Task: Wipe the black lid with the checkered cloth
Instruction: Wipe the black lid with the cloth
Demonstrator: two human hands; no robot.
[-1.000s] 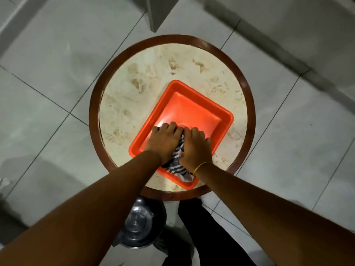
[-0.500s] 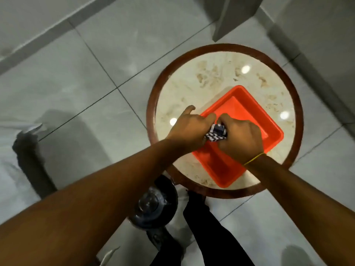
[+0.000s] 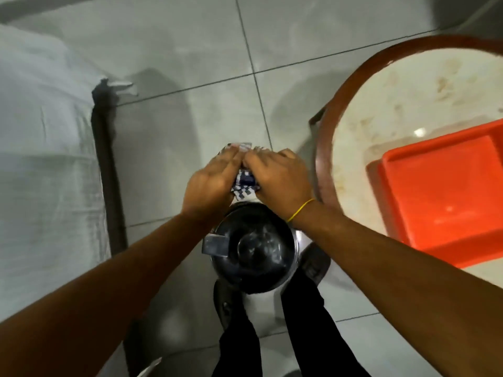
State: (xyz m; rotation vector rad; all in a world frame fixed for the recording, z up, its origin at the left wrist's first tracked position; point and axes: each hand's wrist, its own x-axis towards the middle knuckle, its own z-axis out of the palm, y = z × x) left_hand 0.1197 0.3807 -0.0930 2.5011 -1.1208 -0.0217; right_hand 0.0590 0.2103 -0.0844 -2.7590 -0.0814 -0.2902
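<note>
The black lid (image 3: 254,248) is round and glossy, with a raised knob in its middle and a grey tab on its left; it tops a container on the floor between my feet. The checkered cloth (image 3: 245,183), blue and white, is bunched between my two hands. My left hand (image 3: 213,183) and my right hand (image 3: 280,180) both grip it, held together in the air just beyond the lid's far edge. Most of the cloth is hidden by my fingers. A yellow band circles my right wrist.
A round marble-topped table (image 3: 381,110) with a brown rim stands at the right, carrying an orange tray (image 3: 446,197). A bed with white sheet (image 3: 40,131) and dark frame fills the left. My black-trousered legs (image 3: 299,322) flank the container on grey floor tiles.
Both hands lifted the cloth out of the orange tray and carried it left and down off the table, to above the lid. My view swung left with them.
</note>
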